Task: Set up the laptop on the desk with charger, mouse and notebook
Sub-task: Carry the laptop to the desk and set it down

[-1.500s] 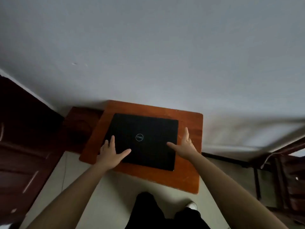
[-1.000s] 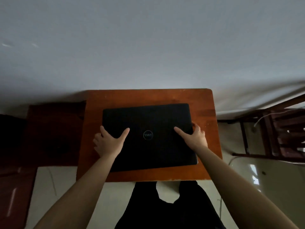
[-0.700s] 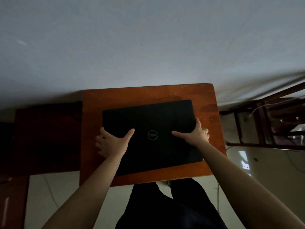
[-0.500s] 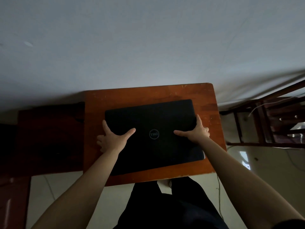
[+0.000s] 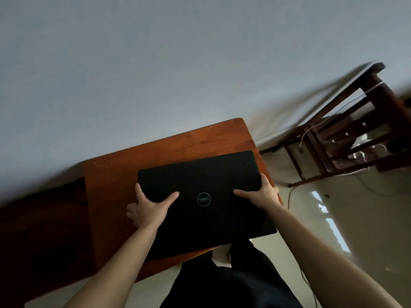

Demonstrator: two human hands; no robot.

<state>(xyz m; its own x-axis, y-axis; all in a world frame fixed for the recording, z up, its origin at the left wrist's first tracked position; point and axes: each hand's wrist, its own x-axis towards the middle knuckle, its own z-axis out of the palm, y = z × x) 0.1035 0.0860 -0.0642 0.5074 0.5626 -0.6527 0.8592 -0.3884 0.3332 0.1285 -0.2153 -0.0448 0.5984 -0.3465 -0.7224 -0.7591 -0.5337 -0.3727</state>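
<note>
Both hands, left hand (image 5: 148,210) and right hand (image 5: 262,193), grip the closed laptop (image 5: 206,203), now shifted rightward, overhanging the tabletop (image 5: 124,174), placement unfinished.

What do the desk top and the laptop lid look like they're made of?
Desk: looks like wood or wood-look laminate, reddish-brown with a smooth, slightly glossy face and faint grain streaks; which of the two is unclear. Laptop: matte black lid, probably plastic, since it throws no glare; the ringed logo is a paler inlay, material unclear.
</note>
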